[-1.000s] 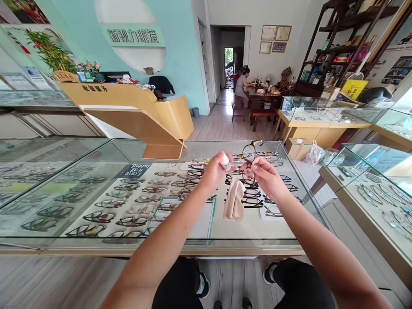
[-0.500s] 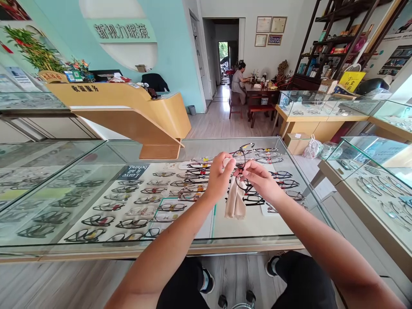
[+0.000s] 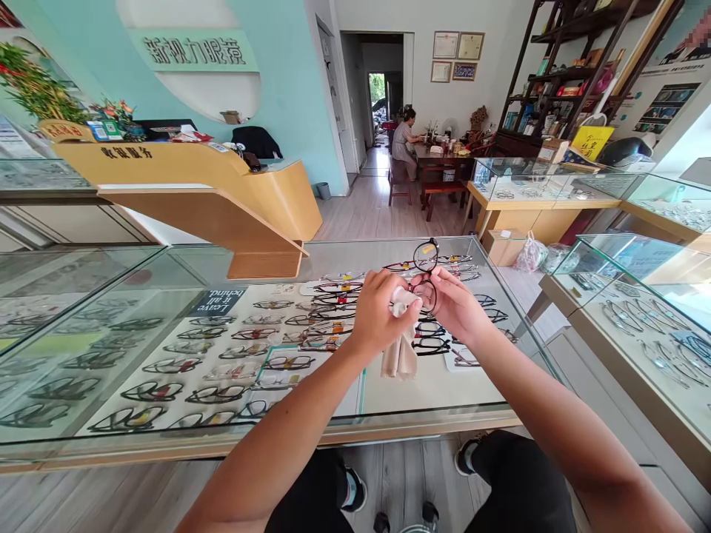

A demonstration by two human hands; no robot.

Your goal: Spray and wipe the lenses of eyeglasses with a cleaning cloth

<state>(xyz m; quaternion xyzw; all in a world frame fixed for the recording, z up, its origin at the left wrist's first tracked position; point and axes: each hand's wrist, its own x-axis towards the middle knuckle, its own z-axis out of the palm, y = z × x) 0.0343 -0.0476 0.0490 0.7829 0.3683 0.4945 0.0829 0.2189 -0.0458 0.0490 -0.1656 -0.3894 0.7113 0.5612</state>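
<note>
My right hand (image 3: 456,305) is closed on a pair of black round-framed eyeglasses (image 3: 425,256), turned so that one lens stands above the other. Close beside it, my left hand (image 3: 383,309) grips a small white bottle (image 3: 404,297) whose tip points at the lower lens. A beige cloth (image 3: 398,360) hangs below the hands; which one holds it is hidden. Both hands are above a glass display counter (image 3: 444,392), where rows of eyeglasses (image 3: 289,363) lie under the glass.
A wooden cashier desk (image 3: 283,200) stands beyond the counter at left. On the right are more glass showcases (image 3: 627,326) and a cardboard box (image 3: 503,246). Farther back, a person (image 3: 405,141) sits at a dark table (image 3: 444,153).
The eyeglasses have turned more upright, showing both round lenses. My left hand has come lower and the white bottle's tip now faces the lens. The view has shifted slightly right.
</note>
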